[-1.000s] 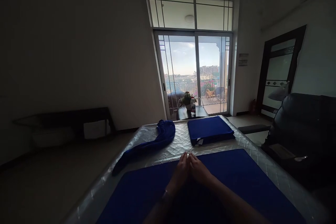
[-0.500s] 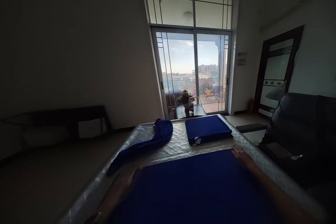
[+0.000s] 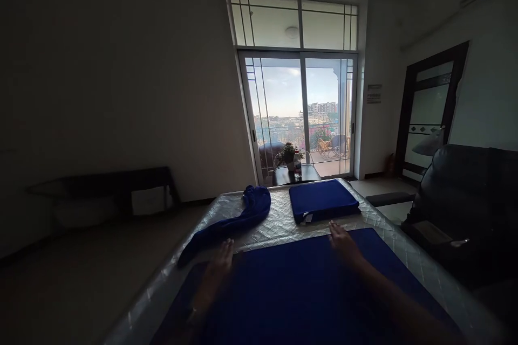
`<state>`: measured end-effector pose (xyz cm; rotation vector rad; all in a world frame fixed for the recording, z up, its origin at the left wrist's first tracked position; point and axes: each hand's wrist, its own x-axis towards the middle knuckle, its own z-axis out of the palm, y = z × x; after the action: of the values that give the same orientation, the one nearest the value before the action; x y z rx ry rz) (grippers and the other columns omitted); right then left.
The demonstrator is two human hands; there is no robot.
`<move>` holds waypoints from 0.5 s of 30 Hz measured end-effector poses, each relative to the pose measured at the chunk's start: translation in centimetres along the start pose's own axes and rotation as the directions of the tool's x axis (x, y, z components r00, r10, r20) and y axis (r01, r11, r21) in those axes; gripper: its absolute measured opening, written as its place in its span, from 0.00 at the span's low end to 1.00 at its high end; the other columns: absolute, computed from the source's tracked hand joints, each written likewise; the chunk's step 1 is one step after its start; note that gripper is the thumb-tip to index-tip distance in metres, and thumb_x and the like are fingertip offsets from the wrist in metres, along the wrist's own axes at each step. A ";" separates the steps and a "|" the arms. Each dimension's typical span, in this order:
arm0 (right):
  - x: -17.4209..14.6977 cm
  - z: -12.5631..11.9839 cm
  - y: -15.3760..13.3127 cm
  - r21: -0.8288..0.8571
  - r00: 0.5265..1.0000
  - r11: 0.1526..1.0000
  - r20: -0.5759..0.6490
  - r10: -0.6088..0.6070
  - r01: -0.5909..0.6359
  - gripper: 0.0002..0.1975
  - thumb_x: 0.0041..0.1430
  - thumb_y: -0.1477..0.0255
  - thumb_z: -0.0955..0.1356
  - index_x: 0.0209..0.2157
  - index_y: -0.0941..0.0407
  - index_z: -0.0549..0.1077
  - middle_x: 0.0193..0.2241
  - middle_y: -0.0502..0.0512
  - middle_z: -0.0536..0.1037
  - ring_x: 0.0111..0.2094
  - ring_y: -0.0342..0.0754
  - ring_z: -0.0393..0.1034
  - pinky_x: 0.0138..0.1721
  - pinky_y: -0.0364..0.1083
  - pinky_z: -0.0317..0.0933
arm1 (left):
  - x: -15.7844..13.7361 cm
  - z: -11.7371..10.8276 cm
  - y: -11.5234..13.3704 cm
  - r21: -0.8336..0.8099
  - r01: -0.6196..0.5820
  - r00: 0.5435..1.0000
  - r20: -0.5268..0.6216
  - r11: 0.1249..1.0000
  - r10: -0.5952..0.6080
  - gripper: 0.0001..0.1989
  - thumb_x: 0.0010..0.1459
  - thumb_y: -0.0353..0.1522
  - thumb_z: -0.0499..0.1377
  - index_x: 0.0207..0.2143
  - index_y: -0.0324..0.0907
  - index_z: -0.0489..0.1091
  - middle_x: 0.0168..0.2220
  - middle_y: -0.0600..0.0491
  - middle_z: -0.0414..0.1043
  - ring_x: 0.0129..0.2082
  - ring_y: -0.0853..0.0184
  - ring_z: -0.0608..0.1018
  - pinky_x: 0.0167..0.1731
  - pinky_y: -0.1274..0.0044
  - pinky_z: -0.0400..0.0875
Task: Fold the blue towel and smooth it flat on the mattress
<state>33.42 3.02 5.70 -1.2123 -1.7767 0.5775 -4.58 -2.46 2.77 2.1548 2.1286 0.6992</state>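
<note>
A large dark blue cloth (image 3: 283,291) lies spread flat over the near part of a silvery quilted mattress (image 3: 275,210). My left hand (image 3: 222,257) rests at the cloth's far left edge, fingers stretched out and pointing away from me. Flat on the far edge, right of the middle, lies my right hand (image 3: 340,240) with its fingers extended. Neither hand appears to grip anything. Just past my right hand sits a neatly folded blue cloth (image 3: 324,198) with a white tag. Beyond my left hand lies a loose, bunched strip of blue cloth (image 3: 253,207).
Behind the mattress stands a small dark table (image 3: 279,177) with a potted plant (image 3: 288,155) and a plastic bottle (image 3: 297,164). A glass sliding door (image 3: 279,97) opens on a balcony view. A black armchair (image 3: 473,188) stands at the right, a low dark shelf (image 3: 113,183) at the left.
My right hand has moved left along the cloth's far edge, away from its right corner. My left hand has shifted slightly right and forward. The view has tilted a little.
</note>
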 end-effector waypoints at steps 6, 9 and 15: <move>-3.8 8.4 -1.7 -0.069 0.934 0.987 0.338 -0.113 0.144 0.33 0.59 0.63 0.66 0.66 0.41 0.61 0.69 0.46 0.57 0.71 0.58 0.46 0.71 0.57 0.40 | -0.6 7.5 12.2 -0.224 -0.216 0.962 0.119 0.950 0.247 0.32 0.67 0.48 0.39 0.64 0.44 0.64 0.69 0.39 0.58 0.71 0.53 0.54 0.70 0.59 0.49; -5.1 9.6 -1.7 -0.106 0.919 0.983 0.380 -0.101 0.152 0.36 0.58 0.61 0.64 0.68 0.35 0.53 0.70 0.39 0.50 0.72 0.57 0.41 0.71 0.57 0.37 | -1.2 9.3 13.8 -0.278 -0.218 0.955 0.139 0.936 0.263 0.35 0.67 0.51 0.37 0.66 0.45 0.62 0.69 0.37 0.56 0.72 0.50 0.52 0.70 0.55 0.47; -5.3 8.1 -1.7 -0.086 0.924 0.989 0.373 -0.081 0.121 0.35 0.58 0.59 0.64 0.67 0.38 0.56 0.69 0.41 0.53 0.71 0.57 0.44 0.71 0.57 0.36 | -2.1 8.1 12.6 -0.284 -0.189 0.950 0.190 0.940 0.248 0.37 0.65 0.54 0.39 0.68 0.44 0.58 0.71 0.40 0.51 0.72 0.51 0.49 0.71 0.57 0.43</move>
<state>26.39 -1.65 0.79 -1.1279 -2.1986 0.6918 10.03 -2.96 -0.96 2.2219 1.6031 0.6717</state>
